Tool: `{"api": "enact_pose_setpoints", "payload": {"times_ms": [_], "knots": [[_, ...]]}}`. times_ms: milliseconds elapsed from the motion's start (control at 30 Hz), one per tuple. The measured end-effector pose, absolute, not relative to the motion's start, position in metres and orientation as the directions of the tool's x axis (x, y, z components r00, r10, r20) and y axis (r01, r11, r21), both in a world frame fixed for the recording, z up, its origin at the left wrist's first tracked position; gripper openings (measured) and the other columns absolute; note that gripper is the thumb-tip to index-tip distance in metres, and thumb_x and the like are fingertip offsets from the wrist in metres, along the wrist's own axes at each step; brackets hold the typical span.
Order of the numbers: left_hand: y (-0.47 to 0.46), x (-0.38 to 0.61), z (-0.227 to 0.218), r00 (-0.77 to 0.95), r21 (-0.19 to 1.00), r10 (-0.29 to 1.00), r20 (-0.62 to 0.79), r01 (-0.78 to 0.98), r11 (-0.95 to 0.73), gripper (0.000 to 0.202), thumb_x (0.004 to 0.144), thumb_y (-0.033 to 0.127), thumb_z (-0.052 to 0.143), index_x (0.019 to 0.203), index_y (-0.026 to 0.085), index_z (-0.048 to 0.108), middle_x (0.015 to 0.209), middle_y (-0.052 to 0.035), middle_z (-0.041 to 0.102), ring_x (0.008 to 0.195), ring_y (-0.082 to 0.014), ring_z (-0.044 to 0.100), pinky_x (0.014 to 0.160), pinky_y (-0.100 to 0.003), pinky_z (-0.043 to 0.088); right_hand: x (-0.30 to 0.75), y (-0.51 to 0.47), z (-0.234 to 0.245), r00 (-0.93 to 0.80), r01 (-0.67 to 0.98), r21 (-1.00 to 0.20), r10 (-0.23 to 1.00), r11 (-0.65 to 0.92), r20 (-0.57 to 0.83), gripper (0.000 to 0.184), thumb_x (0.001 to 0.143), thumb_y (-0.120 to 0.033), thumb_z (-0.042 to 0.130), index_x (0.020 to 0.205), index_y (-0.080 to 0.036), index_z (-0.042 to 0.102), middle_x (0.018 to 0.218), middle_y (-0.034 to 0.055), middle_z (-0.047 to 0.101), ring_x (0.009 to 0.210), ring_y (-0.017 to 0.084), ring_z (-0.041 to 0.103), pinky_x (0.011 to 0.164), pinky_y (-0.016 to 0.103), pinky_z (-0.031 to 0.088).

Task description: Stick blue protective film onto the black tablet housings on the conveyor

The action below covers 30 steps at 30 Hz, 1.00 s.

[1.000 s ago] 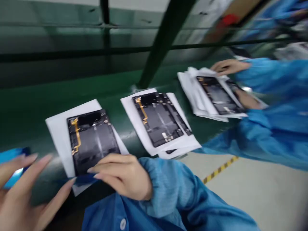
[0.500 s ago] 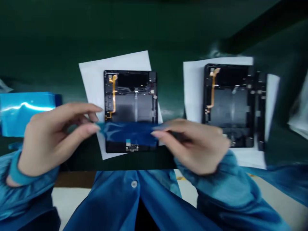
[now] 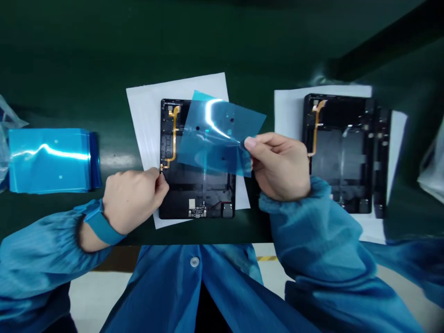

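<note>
My right hand [image 3: 280,164] pinches a see-through blue plastic film [image 3: 215,134] by its right edge, thumb on top. The film is tilted over the upper part of an open black tablet housing [image 3: 187,189] and shows several small dark round spots. Inside the housing an orange flex cable [image 3: 175,134] runs down the left side, and a small circuit board [image 3: 197,210] sits at the bottom. My left hand [image 3: 135,199] is closed at the housing's left edge, its fingertips curled against it; whether they grip anything is hidden. White paper [image 3: 142,125] lies under the housing.
At the left lies a stack of blue films [image 3: 48,162], beside a clear plastic bag [image 3: 5,134]. To the right, another open black housing [image 3: 340,157] rests on white paper [image 3: 287,111], with a further dark frame [image 3: 381,162] alongside. Whitish plastic [image 3: 433,166] lies at the far right.
The film, earlier stretched between both hands over the housing's lower part, is now higher and in my right hand only. My left hand has let go and closed at the housing's left edge.
</note>
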<state>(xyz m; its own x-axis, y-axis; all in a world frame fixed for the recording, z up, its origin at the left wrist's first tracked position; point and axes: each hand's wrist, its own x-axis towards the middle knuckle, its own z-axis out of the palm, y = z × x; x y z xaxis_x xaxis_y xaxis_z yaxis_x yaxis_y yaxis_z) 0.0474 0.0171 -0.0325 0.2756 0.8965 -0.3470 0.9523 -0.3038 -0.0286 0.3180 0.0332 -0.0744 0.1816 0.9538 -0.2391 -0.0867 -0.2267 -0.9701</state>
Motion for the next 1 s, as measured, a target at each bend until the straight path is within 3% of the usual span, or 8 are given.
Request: {"api": "enact_pose_setpoints", "payload": {"times_ms": [200, 300, 433, 500, 600, 733, 1000], "knots": [[0.006, 0.060, -0.032, 0.224, -0.003, 0.900, -0.375, 0.970, -0.243, 0.039, 0.095, 0.035, 0.039, 0.072, 0.018, 0.066, 0.061, -0.0077, 0.065, 0.056, -0.0248, 0.063, 0.051, -0.032, 0.021, 0.322, 0.033, -0.071, 0.133, -0.076, -0.965, 0.957, -0.250, -0.258, 0.035, 0.063, -0.043, 0.093, 0.071, -0.021, 0.068, 0.053, -0.0045, 0.061, 0.042, 0.008, 0.052, 0.040, 0.021, 0.044], [0.003, 0.060, -0.034, 0.261, 0.009, 0.885, -0.384, 0.960, -0.279, 0.040, 0.096, 0.035, 0.041, 0.070, 0.017, 0.065, 0.061, -0.0062, 0.065, 0.052, -0.0209, 0.059, 0.049, -0.030, 0.020, 0.326, 0.032, -0.072, 0.083, -0.010, -0.972, 0.968, -0.235, -0.235, 0.033, 0.065, -0.041, 0.093, 0.071, -0.019, 0.069, 0.052, -0.0036, 0.062, 0.039, 0.008, 0.051, 0.037, 0.021, 0.043], [0.012, 0.044, -0.035, 0.497, 0.220, 0.858, -0.128, 0.858, -0.465, 0.035, 0.099, 0.034, 0.045, 0.075, 0.016, 0.064, 0.058, -0.0024, 0.062, 0.046, -0.0139, 0.050, 0.045, -0.028, 0.028, 0.337, 0.031, -0.078, 0.031, 0.094, -0.977, 0.981, -0.193, -0.191, 0.024, 0.069, -0.031, 0.091, 0.073, -0.018, 0.071, 0.054, -0.0016, 0.064, 0.039, 0.010, 0.054, 0.037, 0.020, 0.045], [0.020, 0.035, -0.038, 0.633, 0.349, 0.773, 0.032, 0.718, -0.602, 0.023, 0.099, 0.026, 0.049, 0.088, 0.015, 0.066, 0.068, -0.0023, 0.066, 0.054, -0.0132, 0.056, 0.050, -0.026, 0.039, 0.342, 0.030, -0.079, 0.016, 0.129, -0.978, 0.986, -0.166, -0.165, 0.018, 0.072, -0.026, 0.089, 0.074, -0.017, 0.073, 0.055, -0.0009, 0.065, 0.040, 0.010, 0.055, 0.037, 0.020, 0.046], [0.031, 0.026, -0.047, 0.768, 0.472, 0.626, 0.135, 0.505, -0.722, 0.014, 0.098, 0.021, 0.053, 0.101, 0.017, 0.066, 0.086, -0.0042, 0.072, 0.073, -0.0148, 0.065, 0.065, -0.027, 0.050, 0.345, 0.026, -0.078, 0.025, 0.195, -0.973, 0.992, -0.124, -0.121, 0.012, 0.075, -0.020, 0.086, 0.075, -0.017, 0.074, 0.055, -0.0013, 0.064, 0.040, 0.010, 0.055, 0.037, 0.019, 0.046], [0.037, 0.024, -0.058, 0.832, 0.489, 0.535, 0.146, 0.410, -0.770, 0.011, 0.097, 0.022, 0.058, 0.098, 0.018, 0.068, 0.089, -0.0047, 0.072, 0.077, -0.0168, 0.063, 0.064, -0.031, 0.047, 0.341, 0.024, -0.073, 0.024, 0.296, -0.951, 0.996, -0.091, -0.088, 0.013, 0.072, -0.017, 0.087, 0.076, -0.018, 0.074, 0.054, -0.0022, 0.064, 0.041, 0.009, 0.056, 0.037, 0.017, 0.046], [0.037, 0.025, -0.059, 0.828, 0.511, 0.546, 0.128, 0.416, -0.752, 0.012, 0.096, 0.022, 0.058, 0.093, 0.019, 0.069, 0.085, -0.0039, 0.070, 0.074, -0.0166, 0.060, 0.063, -0.032, 0.041, 0.335, 0.028, -0.067, 0.039, 0.388, -0.916, 0.995, -0.103, -0.095, 0.016, 0.070, -0.018, 0.089, 0.075, -0.017, 0.073, 0.056, -0.0022, 0.064, 0.043, 0.009, 0.057, 0.038, 0.018, 0.048]]}}
